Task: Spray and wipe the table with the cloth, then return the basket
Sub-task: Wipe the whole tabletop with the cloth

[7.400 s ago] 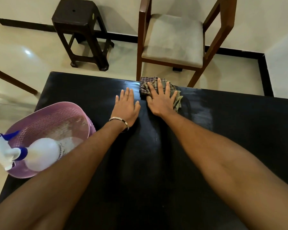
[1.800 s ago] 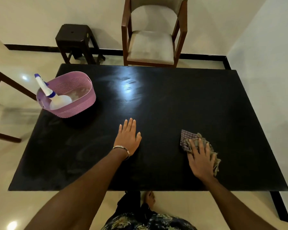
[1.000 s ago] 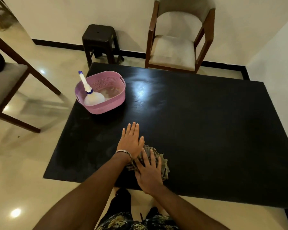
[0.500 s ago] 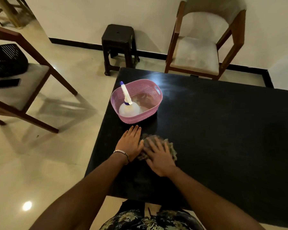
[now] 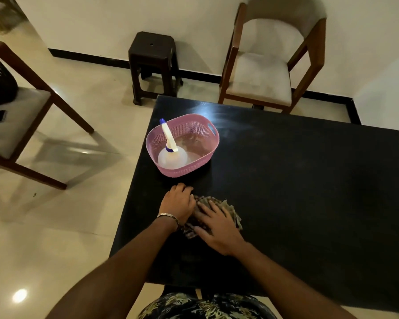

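Observation:
A checked cloth [image 5: 230,210] lies crumpled on the black table [image 5: 309,192] near its front left part. My right hand [image 5: 219,226] presses flat on the cloth with fingers spread. My left hand [image 5: 177,203], with a bracelet at the wrist, rests just left of the cloth, fingers curled at its edge. A pink perforated basket [image 5: 200,127] stands beyond the hands near the table's left edge. Inside it leans a white spray bottle [image 5: 171,150] with a blue nozzle.
A wooden chair with a grey seat [image 5: 260,74] stands beyond the far table edge. A dark stool [image 5: 154,63] is on the floor to its left. Another chair [image 5: 21,111] with a black bag is at the far left. A white wall runs along the right.
The view has swung left, so the table sits further right in frame. My left fingers have curled against the cloth. My right hand stays pressed on the cloth just short of the basket.

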Available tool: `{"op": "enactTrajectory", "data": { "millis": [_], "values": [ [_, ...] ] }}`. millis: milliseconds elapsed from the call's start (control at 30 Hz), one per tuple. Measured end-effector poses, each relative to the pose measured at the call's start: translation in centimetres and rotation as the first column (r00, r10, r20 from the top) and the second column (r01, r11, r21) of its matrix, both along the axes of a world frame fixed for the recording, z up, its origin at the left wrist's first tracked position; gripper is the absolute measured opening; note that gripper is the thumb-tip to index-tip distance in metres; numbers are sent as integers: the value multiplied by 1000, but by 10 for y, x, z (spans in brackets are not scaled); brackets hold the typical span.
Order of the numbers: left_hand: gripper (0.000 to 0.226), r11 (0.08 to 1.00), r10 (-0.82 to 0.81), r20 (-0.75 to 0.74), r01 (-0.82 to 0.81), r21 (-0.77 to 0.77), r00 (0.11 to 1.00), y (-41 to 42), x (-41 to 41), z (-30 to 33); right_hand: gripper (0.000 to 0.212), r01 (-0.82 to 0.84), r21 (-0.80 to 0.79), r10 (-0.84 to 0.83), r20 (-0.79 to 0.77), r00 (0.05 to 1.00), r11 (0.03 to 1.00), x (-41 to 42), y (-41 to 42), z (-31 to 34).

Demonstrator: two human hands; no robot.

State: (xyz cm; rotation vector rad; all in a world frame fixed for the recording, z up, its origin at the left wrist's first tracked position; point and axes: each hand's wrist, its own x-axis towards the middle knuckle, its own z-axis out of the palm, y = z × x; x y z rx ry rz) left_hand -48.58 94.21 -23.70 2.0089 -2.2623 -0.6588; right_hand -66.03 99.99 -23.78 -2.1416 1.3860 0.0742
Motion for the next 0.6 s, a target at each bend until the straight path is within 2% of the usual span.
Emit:
{"op": "enactTrajectory", "data": {
  "millis": [33, 100, 167, 267, 400, 500, 600],
  "values": [
    [39, 1000, -4, -23, 4, 25, 1000, -3, -1, -1, 53, 106, -61, -101, 79, 992, 992, -5, 0, 1],
    [32, 994, 11, -103, 0, 106, 995, -7, -3, -2, 41, 371, -178, -346, 157, 925, 911, -22, -3, -1],
    [25, 981, 29, -167, 5, 195, 986, -11, -5, -2, 37, 527, -174, -519, 90, 850, 832, -43, -6, -1],
    [26, 960, -16, -166, 62, 272, 986, -19, -10, 1, 57, 483, -87, -490, -117, 864, 871, -60, -7, 0],
    [23, 953, -28, -205, 88, 289, 978, -21, -14, 1, 76, 404, 45, -390, -185, 902, 914, -51, -14, 4],
    [15, 965, -21, -221, 78, 252, 975, -17, -21, 0, 73, 325, 46, -303, -262, 916, 944, -40, -20, 6],
    [16, 963, 29, -249, 40, 267, 968, -13, -26, 2, 64, 332, 79, -307, -225, 925, 940, -39, -22, 7]
  ]
}}
